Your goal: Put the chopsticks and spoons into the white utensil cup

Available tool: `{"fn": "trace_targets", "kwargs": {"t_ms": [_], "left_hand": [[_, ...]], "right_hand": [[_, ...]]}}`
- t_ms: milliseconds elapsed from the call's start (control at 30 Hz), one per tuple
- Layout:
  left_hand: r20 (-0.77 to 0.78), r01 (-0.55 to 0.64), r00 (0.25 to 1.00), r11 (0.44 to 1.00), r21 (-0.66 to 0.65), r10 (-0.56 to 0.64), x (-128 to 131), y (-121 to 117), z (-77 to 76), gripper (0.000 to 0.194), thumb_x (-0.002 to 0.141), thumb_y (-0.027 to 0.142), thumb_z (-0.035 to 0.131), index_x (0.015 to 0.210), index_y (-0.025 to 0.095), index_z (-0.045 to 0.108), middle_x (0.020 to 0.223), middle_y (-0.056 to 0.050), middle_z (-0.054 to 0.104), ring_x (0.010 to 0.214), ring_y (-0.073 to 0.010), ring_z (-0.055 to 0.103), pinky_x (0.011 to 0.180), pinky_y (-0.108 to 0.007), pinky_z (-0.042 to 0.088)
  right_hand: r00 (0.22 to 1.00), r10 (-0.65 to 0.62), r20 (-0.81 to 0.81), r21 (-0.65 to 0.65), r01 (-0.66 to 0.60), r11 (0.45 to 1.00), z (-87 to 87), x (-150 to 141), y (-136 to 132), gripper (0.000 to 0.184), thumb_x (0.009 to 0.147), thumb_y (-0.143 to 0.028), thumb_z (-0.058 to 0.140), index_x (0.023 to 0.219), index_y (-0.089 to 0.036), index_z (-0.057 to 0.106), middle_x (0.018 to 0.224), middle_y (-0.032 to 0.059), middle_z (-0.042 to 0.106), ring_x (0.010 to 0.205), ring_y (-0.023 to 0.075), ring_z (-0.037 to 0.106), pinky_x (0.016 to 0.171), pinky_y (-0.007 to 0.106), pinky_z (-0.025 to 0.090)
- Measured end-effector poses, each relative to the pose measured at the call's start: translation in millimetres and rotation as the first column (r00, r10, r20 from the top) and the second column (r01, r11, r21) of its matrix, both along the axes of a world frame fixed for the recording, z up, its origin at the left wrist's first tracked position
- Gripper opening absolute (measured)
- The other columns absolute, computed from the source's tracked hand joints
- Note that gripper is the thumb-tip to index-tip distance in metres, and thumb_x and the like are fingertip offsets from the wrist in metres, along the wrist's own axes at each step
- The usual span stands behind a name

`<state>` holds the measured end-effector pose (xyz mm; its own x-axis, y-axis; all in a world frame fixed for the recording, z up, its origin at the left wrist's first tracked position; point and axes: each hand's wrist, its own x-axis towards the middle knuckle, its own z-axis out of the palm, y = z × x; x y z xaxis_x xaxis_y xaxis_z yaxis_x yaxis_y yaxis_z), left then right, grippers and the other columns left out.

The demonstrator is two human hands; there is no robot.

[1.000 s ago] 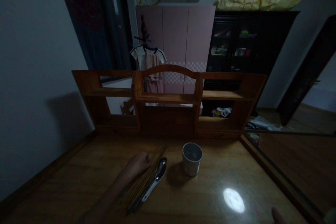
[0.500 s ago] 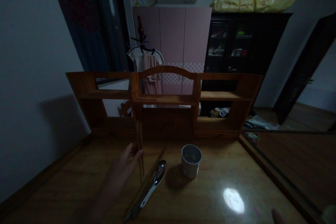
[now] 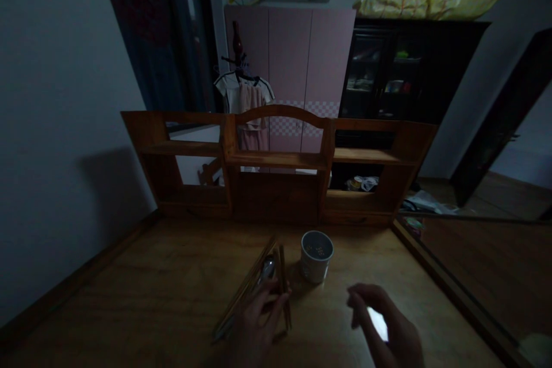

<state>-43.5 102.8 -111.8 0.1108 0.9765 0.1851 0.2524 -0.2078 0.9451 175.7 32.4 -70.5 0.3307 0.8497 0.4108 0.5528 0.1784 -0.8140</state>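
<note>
Silvery spoon (image 3: 268, 266) is partly hidden bhd L hand (image 3: 259, 313).

On your table (image 3: 142, 299), the cup (image 3: 316, 267) stands right of the spoon (image 3: 268, 267) and sticks (image 3: 239, 296), before the shelf unit (image 3: 280, 159). Nearer you, your left hand (image 3: 261, 316) and right hand (image 3: 383, 325) flank it.

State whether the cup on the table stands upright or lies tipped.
Upright. The cup stands on its base on the table, with its open rim facing up and its dotted bottom showing inside.
</note>
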Motion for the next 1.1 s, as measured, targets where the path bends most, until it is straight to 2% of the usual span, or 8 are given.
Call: {"fn": "trace_targets", "kwargs": {"t_ms": [100, 167, 267, 400, 600, 900, 1000, 1100], "left_hand": [[0.003, 0.031, 1.000, 0.999, -0.025, -0.031, 7, -5, 0.7, 0.030, 0.083, 0.048, 0.056, 0.099, 0.026, 0.067, 0.106, -0.004, 0.072, 0.097, -0.0225, 0.069, 0.082, -0.029, 0.059], [0.001, 0.063, 0.998, 0.996, -0.061, -0.063, 8, -5, 0.8, 0.035, 0.084, 0.049, 0.053, 0.107, 0.026, 0.066, 0.110, -0.006, 0.071, 0.096, -0.0237, 0.069, 0.079, -0.031, 0.060], [0.001, 0.093, 0.996, 0.995, -0.041, -0.093, 7, -2, -2.3, 0.039, 0.086, 0.044, 0.052, 0.118, 0.026, 0.062, 0.121, -0.008, 0.066, 0.101, -0.0248, 0.068, 0.080, -0.033, 0.059], [0.016, 0.113, 0.994, 0.992, -0.058, -0.112, 8, 2, -8.5, 0.036, 0.085, 0.039, 0.055, 0.117, 0.025, 0.064, 0.119, -0.008, 0.068, 0.099, -0.0247, 0.068, 0.083, -0.033, 0.058], [0.030, 0.193, 0.981, 0.979, -0.066, -0.191, 13, 8, -12.1, 0.026, 0.081, 0.038, 0.061, 0.100, 0.025, 0.073, 0.106, -0.005, 0.074, 0.094, -0.0246, 0.069, 0.080, -0.029, 0.056], [0.013, 0.160, 0.987, 0.973, -0.166, -0.160, 23, 12, -29.1, 0.021, 0.072, 0.042, 0.066, 0.076, 0.023, 0.075, 0.084, -0.005, 0.077, 0.083, -0.0264, 0.070, 0.073, -0.032, 0.056], [0.017, 0.137, 0.991, 0.970, -0.202, -0.136, 26, 5, -32.2, 0.022, 0.074, 0.041, 0.064, 0.080, 0.023, 0.075, 0.089, -0.006, 0.076, 0.087, -0.0263, 0.070, 0.075, -0.033, 0.056], [0.037, 0.148, 0.989, 0.971, -0.190, -0.144, 21, 1, -26.9, 0.026, 0.079, 0.040, 0.059, 0.091, 0.024, 0.075, 0.102, -0.007, 0.075, 0.096, -0.0259, 0.069, 0.081, -0.034, 0.056]], "right_hand": [[0.947, 0.320, 0.018, 0.125, -0.320, 0.939, 31.8, -35, 25, 0.024, 0.090, -0.033, 0.056, 0.113, -0.025, 0.060, 0.098, 0.0053, 0.063, 0.084, 0.0184, 0.062, 0.076, 0.028, 0.050], [0.909, 0.416, 0.019, 0.139, -0.414, 0.900, 47.0, -51, 39, 0.030, 0.089, -0.029, 0.059, 0.119, -0.026, 0.059, 0.103, 0.0046, 0.062, 0.085, 0.0166, 0.061, 0.075, 0.026, 0.049], [0.876, 0.481, 0.031, 0.107, -0.481, 0.870, 57.3, -61, 54, 0.021, 0.089, -0.026, 0.061, 0.109, -0.023, 0.064, 0.096, 0.0033, 0.061, 0.079, 0.0142, 0.059, 0.069, 0.024, 0.046], [0.863, 0.503, 0.050, 0.094, -0.505, 0.858, 57.4, -60, 60, 0.011, 0.089, -0.027, 0.061, 0.089, -0.018, 0.068, 0.084, 0.0024, 0.062, 0.077, 0.0146, 0.059, 0.067, 0.024, 0.043], [0.876, 0.482, 0.006, 0.120, -0.479, 0.869, 51.4, -53, 61, 0.011, 0.088, -0.028, 0.062, 0.086, -0.019, 0.068, 0.083, 0.0018, 0.063, 0.077, 0.0147, 0.059, 0.068, 0.024, 0.044], [0.877, 0.439, -0.195, 0.031, -0.442, 0.897, 43.5, -48, 64, 0.014, 0.087, -0.032, 0.063, 0.084, -0.019, 0.060, 0.074, -0.0014, 0.061, 0.068, 0.0124, 0.057, 0.060, 0.021, 0.043], [0.879, 0.457, -0.137, 0.040, -0.456, 0.889, 41.8, -46, 62, 0.011, 0.089, -0.029, 0.060, 0.084, -0.019, 0.057, 0.075, -0.0019, 0.060, 0.069, 0.0120, 0.056, 0.061, 0.021, 0.042], [0.892, 0.451, -0.040, 0.033, -0.450, 0.893, 39.4, -41, 59, 0.010, 0.089, -0.027, 0.059, 0.084, -0.019, 0.057, 0.073, -0.0021, 0.058, 0.068, 0.0121, 0.054, 0.060, 0.022, 0.040]]}}
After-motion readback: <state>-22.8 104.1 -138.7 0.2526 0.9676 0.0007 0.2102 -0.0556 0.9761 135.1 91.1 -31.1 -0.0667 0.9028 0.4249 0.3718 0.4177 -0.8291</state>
